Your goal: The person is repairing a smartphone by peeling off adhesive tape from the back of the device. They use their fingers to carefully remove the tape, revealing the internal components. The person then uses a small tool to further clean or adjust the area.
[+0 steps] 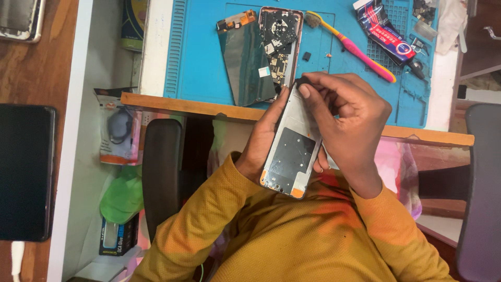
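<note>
Left hand wrapped under phone frame, fingers closed along its long edges, held in air below front edge of blue mat. Right hand curled, thumb and fingertips pinched on small dark part at frame's top end. Frame likely light, thin, stiff but bendable, fragile inside; grip by side rails, not middle plate. Opened phone, toothbrush on mat, near back edge.

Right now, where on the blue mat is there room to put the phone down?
Bare blue mat lies left of the dark panel. Another small patch sits between the open phone and toothbrush. The top right corner is crowded.
</note>
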